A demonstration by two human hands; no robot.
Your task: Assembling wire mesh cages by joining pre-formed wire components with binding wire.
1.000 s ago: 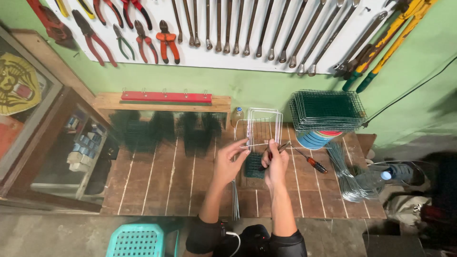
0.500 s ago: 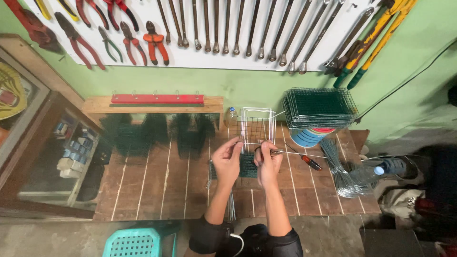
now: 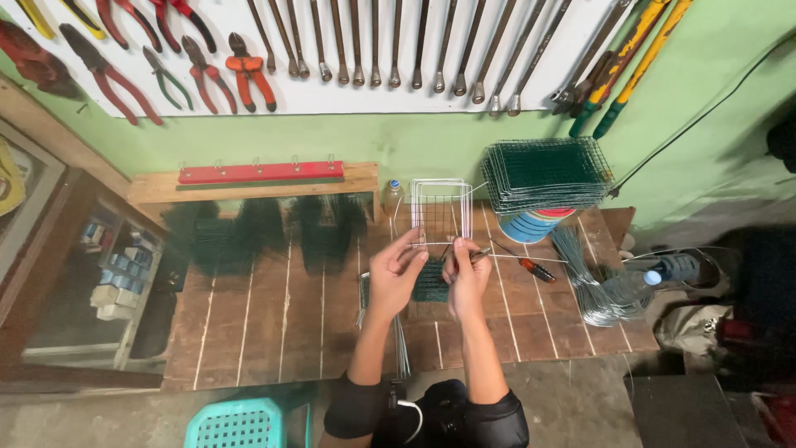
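now that the small white wire-mesh cage (image 3: 441,210) sits nearer me than before, my left hand (image 3: 396,278) and right hand (image 3: 467,274) pinch its lower edge, tying on

small white wire cage (image 3: 441,212) standing upright at frame centre; open grid sides, bottom edge held just over the wooden bench

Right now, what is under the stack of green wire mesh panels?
Under the mesh panels sits a round blue container with a red rim. Its top is covered by the stack, so its contents cannot be seen.
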